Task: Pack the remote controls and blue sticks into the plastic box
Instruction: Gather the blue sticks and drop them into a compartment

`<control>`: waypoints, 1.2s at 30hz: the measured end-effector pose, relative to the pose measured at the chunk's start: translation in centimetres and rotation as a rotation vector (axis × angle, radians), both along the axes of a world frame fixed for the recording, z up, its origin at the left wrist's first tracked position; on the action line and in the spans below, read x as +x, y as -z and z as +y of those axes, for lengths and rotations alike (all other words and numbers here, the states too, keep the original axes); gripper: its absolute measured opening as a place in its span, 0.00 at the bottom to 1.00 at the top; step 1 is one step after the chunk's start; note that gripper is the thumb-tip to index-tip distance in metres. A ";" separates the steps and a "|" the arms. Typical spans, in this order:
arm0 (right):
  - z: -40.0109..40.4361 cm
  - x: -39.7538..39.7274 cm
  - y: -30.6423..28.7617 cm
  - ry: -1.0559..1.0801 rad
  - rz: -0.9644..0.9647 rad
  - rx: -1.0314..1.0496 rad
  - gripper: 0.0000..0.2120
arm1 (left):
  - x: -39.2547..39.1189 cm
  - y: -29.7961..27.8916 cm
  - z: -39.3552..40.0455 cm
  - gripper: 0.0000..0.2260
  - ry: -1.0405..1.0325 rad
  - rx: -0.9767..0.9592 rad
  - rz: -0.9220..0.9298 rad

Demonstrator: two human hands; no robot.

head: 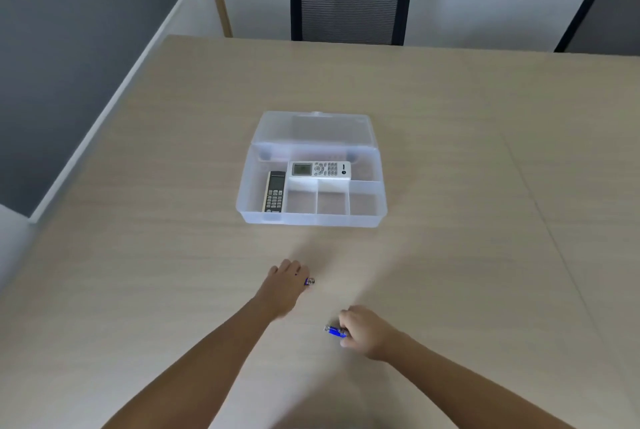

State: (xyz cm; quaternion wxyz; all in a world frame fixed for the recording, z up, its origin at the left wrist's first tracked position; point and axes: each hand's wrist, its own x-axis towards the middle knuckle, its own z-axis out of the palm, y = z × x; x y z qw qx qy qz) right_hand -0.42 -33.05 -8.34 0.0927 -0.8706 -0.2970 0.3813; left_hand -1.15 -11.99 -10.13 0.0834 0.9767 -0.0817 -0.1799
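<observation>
A pale wood-grain table filled most of the view, with a seam running down its right part. Beyond its far edge stood a black mesh-backed chair, and a second dark chair showed at the far right, cut off by the frame.

Near the middle of the table sat the clear plastic box, its hinged lid thrown back on the far side. Dividers split the near part of the box into a row of small compartments. A white remote control lay crosswise in the far section, its screen toward the left. A dark remote control lay lengthwise in the left section, its screen at the far end, just beside the white one's left end.

Two bare forearms reached in from the near edge. The left hand rested low over the table, well short of the box, its fingers curled down around a blue stick; only the stick's right tip peeked out past the knuckles. The right hand lay nearer and to the right, closed on a second blue stick whose blue body and pale end poked out leftward from the fingers. Whether either stick touched the table could not be told.
</observation>
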 end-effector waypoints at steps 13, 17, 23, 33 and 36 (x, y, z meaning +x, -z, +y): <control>1.4 17.0 -8.7 0.781 -0.255 0.453 0.19 | 5.4 -9.0 2.6 0.08 -1.094 -1.268 0.349; 4.0 22.0 -6.5 0.746 -0.178 0.282 0.19 | 6.7 -9.5 2.3 0.15 -1.140 -1.316 0.452; 5.5 23.8 -2.1 0.731 -0.011 0.137 0.10 | 8.9 -9.5 1.7 0.25 -0.965 -1.291 0.453; 1.6 31.0 -5.0 0.673 -0.272 0.215 0.19 | 18.7 -7.9 -7.7 0.09 -0.509 -0.733 0.175; 0.8 31.6 -4.9 0.671 -0.145 0.162 0.11 | 21.1 -6.0 -10.4 0.13 -0.531 -0.631 0.210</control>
